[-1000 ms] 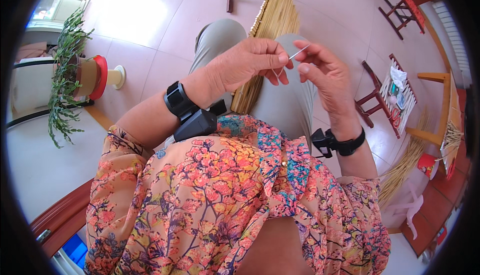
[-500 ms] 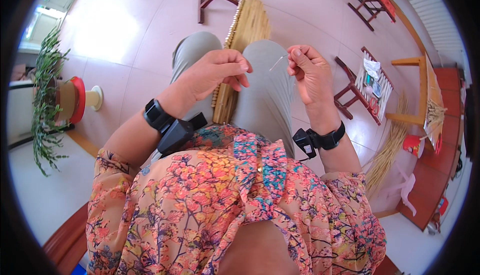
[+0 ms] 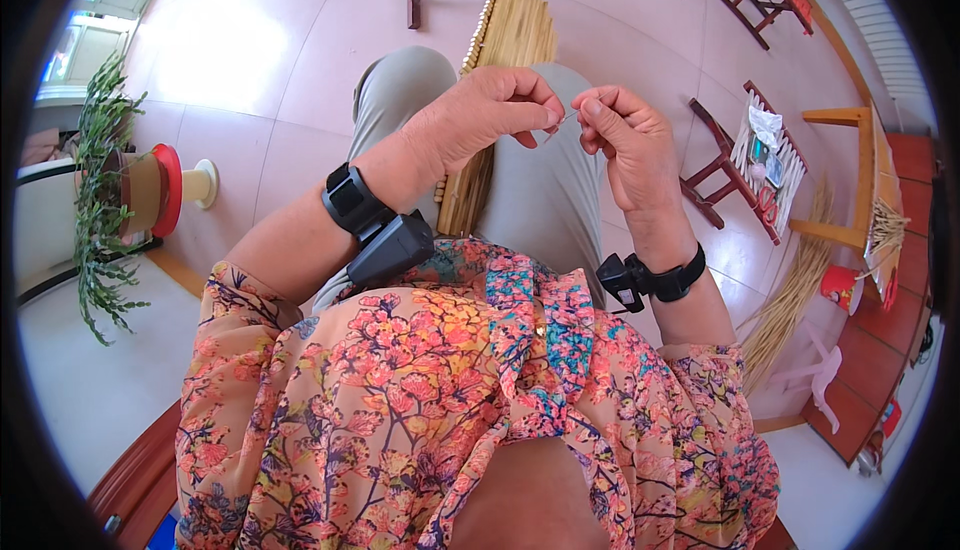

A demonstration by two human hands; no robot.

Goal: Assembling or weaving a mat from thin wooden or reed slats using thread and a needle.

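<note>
So you're holding both hands up over your lap, and a thin, pale strand is running between your fingertips, just above your right knee. Your right hand is pinching its end between thumb and forefinger, with the other fingers curling in. Your left hand is bringing thumb and forefinger together right at the other end, but I honestly can't tell if they're gripping it or just touching; the strand's super fine and kinda blurry there.

Below that, a straw panel is sticking out between your grey trouser legs, pale little bumps running along its left edge. Off to your right, a folding stool is holding some white plastic, and loose straw is lying near it.
</note>
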